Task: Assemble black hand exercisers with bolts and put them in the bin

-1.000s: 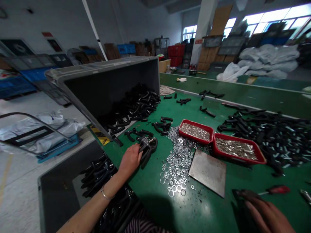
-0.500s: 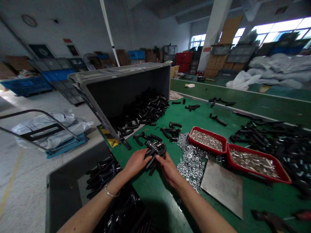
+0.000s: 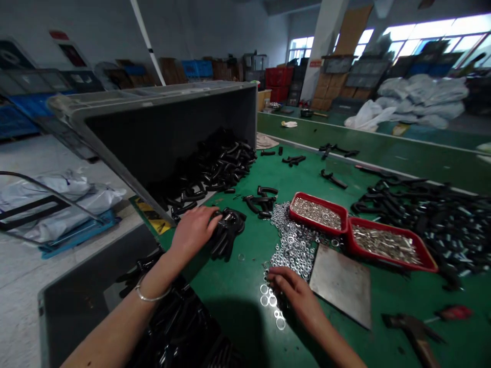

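My left hand (image 3: 194,231) is closed over a bundle of black curved handle parts (image 3: 226,232) lying on the green table (image 3: 238,296). My right hand (image 3: 293,291) rests palm down at the near end of a heap of silver washers (image 3: 291,245), fingers curled onto the loose rings; I cannot make out whether any ring is pinched. A flat grey metal plate (image 3: 339,283) lies just right of that hand. Two red trays (image 3: 318,212) of small silver parts sit behind the washers.
A tipped grey bin (image 3: 161,133) spills black handles onto the table's left side. A second grey bin (image 3: 76,317) of black parts stands below the table edge. More black parts (image 3: 433,214) pile at the right. A hammer (image 3: 414,332) and a red-handled screwdriver (image 3: 448,313) lie near right.
My right hand let go of the black bundle and moved right and nearer onto the washers. My left hand stays on the bundle, which now lies lower on the table.
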